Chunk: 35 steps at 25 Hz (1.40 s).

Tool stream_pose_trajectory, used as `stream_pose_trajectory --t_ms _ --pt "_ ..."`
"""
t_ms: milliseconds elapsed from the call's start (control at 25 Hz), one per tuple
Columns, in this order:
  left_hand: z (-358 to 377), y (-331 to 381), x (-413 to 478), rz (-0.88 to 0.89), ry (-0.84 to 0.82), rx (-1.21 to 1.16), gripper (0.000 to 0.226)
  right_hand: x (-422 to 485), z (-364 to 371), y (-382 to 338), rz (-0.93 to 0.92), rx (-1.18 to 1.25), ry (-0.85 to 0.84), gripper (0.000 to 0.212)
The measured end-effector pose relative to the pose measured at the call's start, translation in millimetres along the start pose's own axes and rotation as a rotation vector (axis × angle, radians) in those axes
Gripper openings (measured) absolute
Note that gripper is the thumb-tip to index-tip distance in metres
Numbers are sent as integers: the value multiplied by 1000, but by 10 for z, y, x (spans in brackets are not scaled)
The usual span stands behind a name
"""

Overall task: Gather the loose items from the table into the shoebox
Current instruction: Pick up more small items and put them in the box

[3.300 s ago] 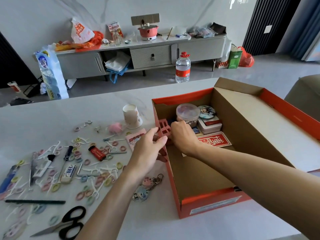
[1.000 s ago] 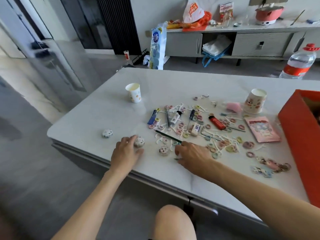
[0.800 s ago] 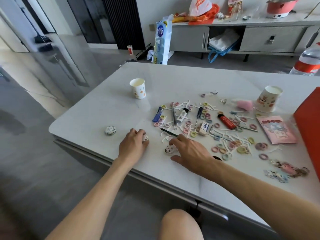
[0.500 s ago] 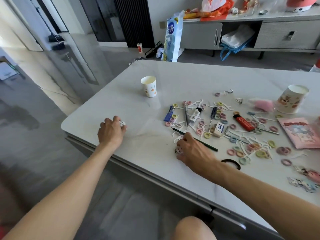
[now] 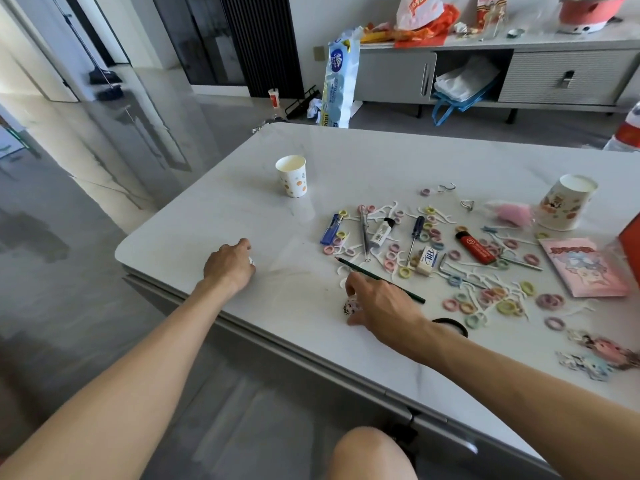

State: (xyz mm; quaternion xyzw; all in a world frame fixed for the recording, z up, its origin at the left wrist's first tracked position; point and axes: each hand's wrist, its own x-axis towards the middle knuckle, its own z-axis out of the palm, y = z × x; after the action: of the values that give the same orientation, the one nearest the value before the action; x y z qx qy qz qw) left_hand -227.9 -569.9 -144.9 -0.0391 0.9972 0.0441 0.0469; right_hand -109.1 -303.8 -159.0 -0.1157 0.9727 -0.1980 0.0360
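On the white table [image 5: 363,157] near its front left corner, my left hand [image 5: 228,268] is curled over a small white spotted ball [image 5: 251,261], of which only a sliver shows. Further right, my right hand [image 5: 379,303] pinches another spotted ball [image 5: 351,306] against the tabletop, just in front of a green pencil [image 5: 381,280]. Only an orange edge of the shoebox [image 5: 632,251] shows at the far right. Loose items lie between: a red lighter [image 5: 476,249], a blue lighter [image 5: 330,230], a screwdriver [image 5: 415,237], an eraser [image 5: 427,259], several coloured hair rings [image 5: 457,304] and floss picks.
A dotted paper cup [image 5: 292,176] stands alone at mid-left, a second cup [image 5: 564,202] at the right by a pink fluffy thing [image 5: 512,213]. A pink card packet [image 5: 585,265] and a keychain [image 5: 599,355] lie near the box. Black scissor handles [image 5: 453,323] sit behind my right wrist.
My view turned from the box to the table's left end. My left hand took one spotted ball, then moved left over the farther one. My right hand closed on the third ball.
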Motion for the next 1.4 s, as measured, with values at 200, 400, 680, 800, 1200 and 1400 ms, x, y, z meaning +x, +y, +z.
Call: stream_pose_trajectory --t_ms 200,400,680,800,1200,1400 --pt "-210 366 -420 119 -56 -219 18 -197 -262 -37 251 495 -45 12" --pt "-740 1207 -1017 358 -124 -768 10 -654 -1019 43 402 1084 -73 23" --pt "-1209 2759 -1862 756 -353 -804 17 -1697 -2172 749 491 948 52 22" --pt "-1249 3479 -2159 922 -334 -663 17 -2125 -2414 1158 588 813 158 39" --pt "-1066 5209 -2355 1221 -153 -202 21 -2523 -2689 2417 830 979 363 50" --pt "-948 5334 -2209 1202 -250 -239 37 -2491 -2567 2725 834 1184 348 38"
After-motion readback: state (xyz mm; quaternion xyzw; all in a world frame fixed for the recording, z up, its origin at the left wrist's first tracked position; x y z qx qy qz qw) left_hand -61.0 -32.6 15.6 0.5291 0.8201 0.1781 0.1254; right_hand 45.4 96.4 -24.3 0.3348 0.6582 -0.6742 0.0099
